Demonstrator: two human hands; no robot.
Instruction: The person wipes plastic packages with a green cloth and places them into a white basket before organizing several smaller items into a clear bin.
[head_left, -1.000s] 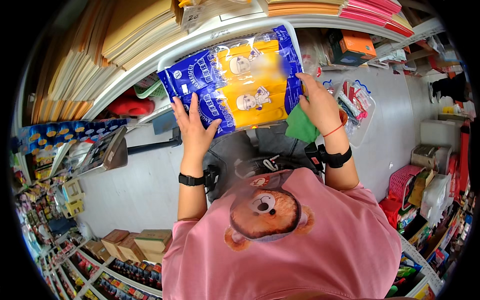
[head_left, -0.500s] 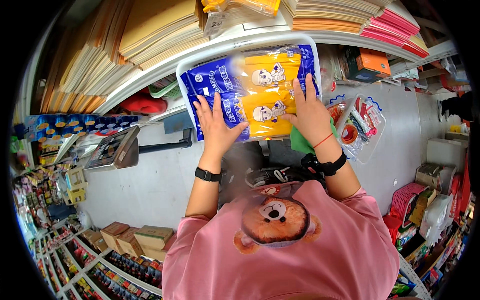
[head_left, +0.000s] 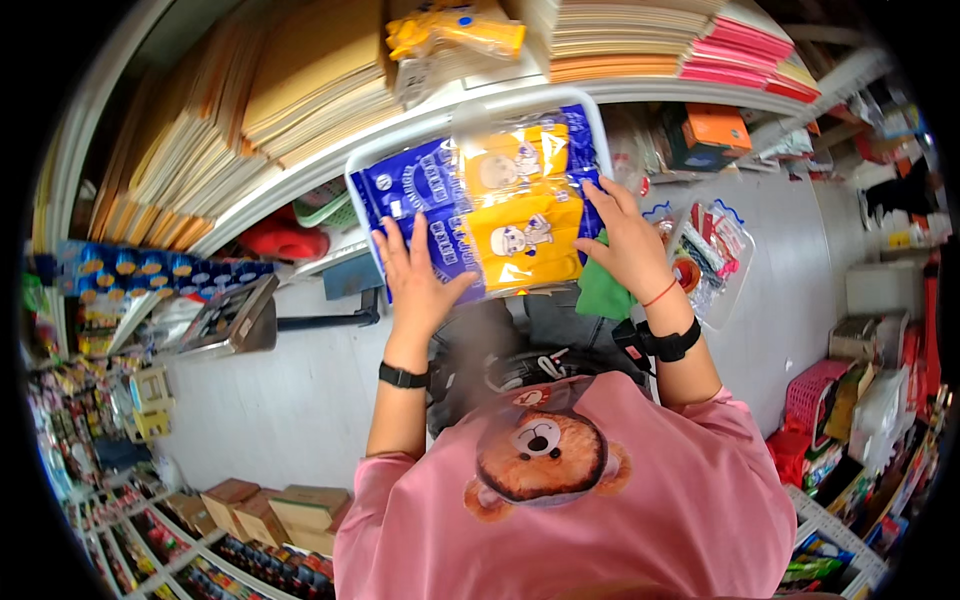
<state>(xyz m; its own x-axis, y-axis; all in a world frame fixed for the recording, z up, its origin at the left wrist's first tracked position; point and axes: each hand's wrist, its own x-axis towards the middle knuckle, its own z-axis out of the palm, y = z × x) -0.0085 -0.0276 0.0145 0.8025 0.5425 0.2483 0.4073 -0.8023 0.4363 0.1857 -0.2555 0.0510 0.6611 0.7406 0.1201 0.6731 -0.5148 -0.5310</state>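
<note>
Two flat blue-and-yellow packets of rubber gloves lie one behind the other in a white plastic basket point(head_left: 357, 158); the far packet point(head_left: 405, 180) is partly overlapped by the near packet point(head_left: 530, 240). My left hand point(head_left: 418, 280) rests on their blue left part with its fingers spread. At the right edge of the near packet is my right hand point(head_left: 628, 240), its fingers stretched and its thumb on the wrapper. A piece of green material point(head_left: 603, 290) shows below the right palm.
Stacked envelopes point(head_left: 310, 70) and a yellow packet point(head_left: 455, 35) sit on the shelf beyond the basket. A clear bin of small goods point(head_left: 712, 255) stands at the right. On the left are a scale point(head_left: 225, 320) and cardboard boxes point(head_left: 310, 510) farther down.
My right hand has slid nearer to me along the right edge of the packets. The left hand stays spread on them. The whole view has shifted slightly.
</note>
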